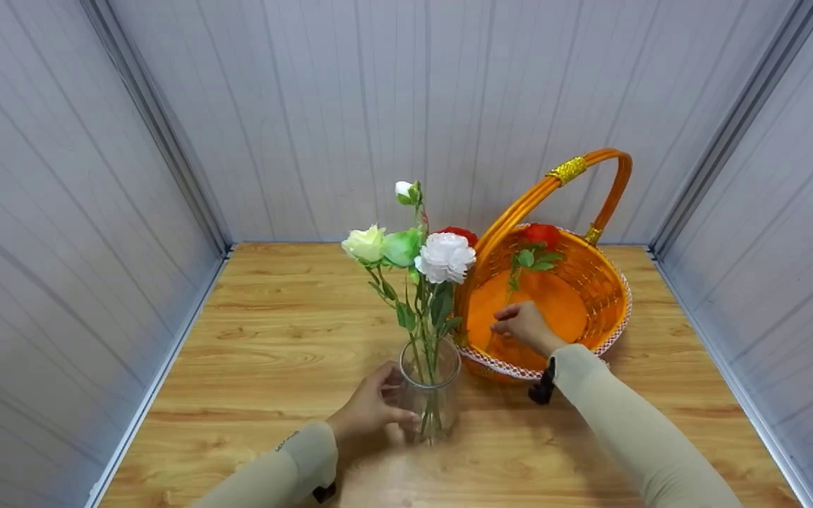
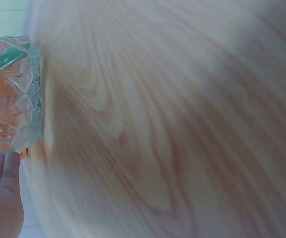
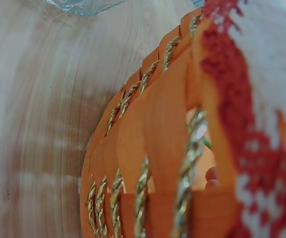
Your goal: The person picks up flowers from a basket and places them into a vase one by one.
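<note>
In the head view, a clear glass vase (image 1: 447, 409) stands upright on the table with several artificial flowers in it, among them a white flower (image 1: 445, 258) and a pale yellow rose (image 1: 365, 244). My left hand (image 1: 372, 406) holds the vase's left side, thumb in front and fingers behind. Its fingers also show against the faceted glass (image 2: 21, 106) in the left wrist view. Inside the orange woven basket (image 1: 607, 310), my right hand (image 1: 528, 326) pinches the thin stem of a red flower (image 1: 543, 236) with green leaves. In the right wrist view the basket wall mostly hides that hand.
The basket's arched handle (image 1: 562, 173) rises beside the flowers. Another red flower (image 1: 460, 233) shows behind the white one. Wood-grain table (image 1: 272, 339) spreads to the left, and ribbed pale panels (image 1: 308, 106) enclose the back and sides.
</note>
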A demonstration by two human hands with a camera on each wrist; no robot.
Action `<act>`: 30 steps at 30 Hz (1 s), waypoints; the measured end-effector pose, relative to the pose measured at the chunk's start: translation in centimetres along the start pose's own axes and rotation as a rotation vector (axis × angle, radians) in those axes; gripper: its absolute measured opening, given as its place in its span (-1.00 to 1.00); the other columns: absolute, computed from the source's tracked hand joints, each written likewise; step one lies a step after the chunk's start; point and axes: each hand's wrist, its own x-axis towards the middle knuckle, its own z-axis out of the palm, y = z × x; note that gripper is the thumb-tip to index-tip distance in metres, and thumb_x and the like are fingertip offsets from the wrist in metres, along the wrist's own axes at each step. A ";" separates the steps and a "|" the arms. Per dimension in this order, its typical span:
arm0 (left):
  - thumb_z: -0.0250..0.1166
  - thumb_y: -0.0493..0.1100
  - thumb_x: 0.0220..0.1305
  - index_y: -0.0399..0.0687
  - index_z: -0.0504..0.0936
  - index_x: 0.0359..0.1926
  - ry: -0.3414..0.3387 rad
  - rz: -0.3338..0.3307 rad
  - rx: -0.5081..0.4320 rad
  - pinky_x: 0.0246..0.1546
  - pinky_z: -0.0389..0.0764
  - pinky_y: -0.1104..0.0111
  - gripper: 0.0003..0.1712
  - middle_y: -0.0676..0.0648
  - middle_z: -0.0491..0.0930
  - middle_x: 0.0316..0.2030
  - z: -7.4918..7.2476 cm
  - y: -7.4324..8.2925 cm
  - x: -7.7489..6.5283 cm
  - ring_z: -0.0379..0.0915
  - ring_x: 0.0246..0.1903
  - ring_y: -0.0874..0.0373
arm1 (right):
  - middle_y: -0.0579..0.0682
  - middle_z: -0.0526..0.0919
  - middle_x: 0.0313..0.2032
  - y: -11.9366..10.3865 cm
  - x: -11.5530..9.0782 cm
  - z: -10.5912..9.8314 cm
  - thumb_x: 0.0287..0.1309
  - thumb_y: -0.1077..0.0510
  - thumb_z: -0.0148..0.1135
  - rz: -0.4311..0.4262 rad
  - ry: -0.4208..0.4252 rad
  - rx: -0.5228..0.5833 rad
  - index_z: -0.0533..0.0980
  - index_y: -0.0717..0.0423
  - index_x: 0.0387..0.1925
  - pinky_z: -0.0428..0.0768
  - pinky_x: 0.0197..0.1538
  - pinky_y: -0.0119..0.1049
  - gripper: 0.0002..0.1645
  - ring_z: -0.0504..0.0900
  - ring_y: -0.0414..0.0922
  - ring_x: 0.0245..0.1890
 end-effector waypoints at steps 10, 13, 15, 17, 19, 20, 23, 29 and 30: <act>0.72 -0.23 0.04 -0.04 0.54 0.29 -0.001 0.009 0.007 0.48 0.54 -0.20 -0.20 -0.16 0.65 0.25 0.0 0.1 0.0 0.54 0.34 -0.26 | 0.08 0.80 -0.32 -0.1 -0.1 -0.2 0.31 0.45 0.42 -0.023 0.090 0.096 0.62 0.51 0.01 0.89 -0.01 -0.01 -0.72 0.82 -0.16 -0.38; 0.71 -0.25 0.04 -0.06 0.55 0.28 0.000 0.025 0.007 0.44 0.59 -0.16 -0.21 -0.18 0.65 0.24 0.0 0.0 0.0 0.55 0.32 -0.27 | 0.02 0.76 -0.39 -0.2 0.0 -0.3 0.27 0.49 0.41 0.007 0.096 0.188 0.48 0.43 0.01 0.90 -0.08 -0.05 -0.66 0.80 -0.17 -0.44; 0.71 -0.26 0.05 -0.06 0.55 0.26 -0.002 0.032 0.001 0.44 0.60 -0.16 -0.23 -0.18 0.65 0.23 -0.1 0.1 0.0 0.55 0.32 -0.26 | 0.02 0.74 -0.40 -0.4 0.0 -0.3 0.26 0.51 0.41 0.031 0.099 0.257 0.38 0.38 0.08 0.91 -0.13 -0.08 -0.54 0.79 -0.16 -0.48; 0.71 -0.27 0.05 -0.05 0.54 0.23 -0.005 0.039 -0.005 0.43 0.60 -0.16 -0.26 -0.18 0.65 0.23 -0.1 0.1 -0.1 0.55 0.32 -0.26 | 0.03 0.75 -0.39 -0.6 0.0 -0.4 0.26 0.52 0.38 0.050 0.095 0.314 0.29 0.40 0.21 0.91 -0.16 -0.10 -0.40 0.79 -0.15 -0.49; 0.71 -0.27 0.06 -0.05 0.54 0.21 -0.007 0.044 -0.008 0.44 0.59 -0.17 -0.27 -0.18 0.65 0.24 -0.2 0.2 -0.1 0.56 0.32 -0.26 | 0.04 0.76 -0.36 -0.8 -0.1 -0.5 0.28 0.52 0.36 0.069 0.081 0.350 0.19 0.45 0.39 0.90 -0.15 -0.13 -0.25 0.80 -0.14 -0.47; 0.71 -0.27 0.06 -0.04 0.54 0.21 -0.009 0.043 -0.010 0.44 0.59 -0.17 -0.28 -0.18 0.65 0.24 -0.2 0.2 -0.2 0.56 0.33 -0.26 | 0.04 0.76 -0.34 -0.9 -0.1 -0.6 0.29 0.52 0.34 0.076 0.075 0.366 0.13 0.47 0.47 0.90 -0.15 -0.14 -0.17 0.81 -0.14 -0.46; 0.71 -0.26 0.07 -0.05 0.54 0.22 -0.011 0.044 -0.011 0.44 0.59 -0.17 -0.27 -0.19 0.65 0.24 -0.3 0.3 -0.1 0.55 0.33 -0.27 | 0.03 0.76 -0.31 -1.1 -0.3 -0.8 0.32 0.53 0.29 0.098 0.054 0.403 0.04 0.50 0.59 0.89 -0.18 -0.22 -0.06 0.82 -0.15 -0.40; 0.71 -0.27 0.06 -0.07 0.54 0.23 -0.010 0.048 -0.003 0.43 0.60 -0.17 -0.26 -0.21 0.65 0.24 -0.4 0.3 -0.1 0.55 0.33 -0.29 | 0.06 0.69 -0.28 -1.2 -0.4 -1.1 0.45 0.47 0.17 0.113 -0.002 0.466 0.16 0.38 0.52 0.86 -0.24 -0.31 -0.28 0.76 -0.14 -0.36; 0.71 -0.27 0.06 -0.07 0.54 0.23 -0.008 0.048 0.000 0.43 0.60 -0.17 -0.26 -0.21 0.64 0.23 -0.4 0.3 -0.1 0.56 0.33 -0.29 | 0.06 0.69 -0.27 -1.3 -0.5 -1.2 0.48 0.43 0.16 0.113 -0.006 0.465 0.21 0.33 0.48 0.87 -0.22 -0.29 -0.36 0.75 -0.13 -0.37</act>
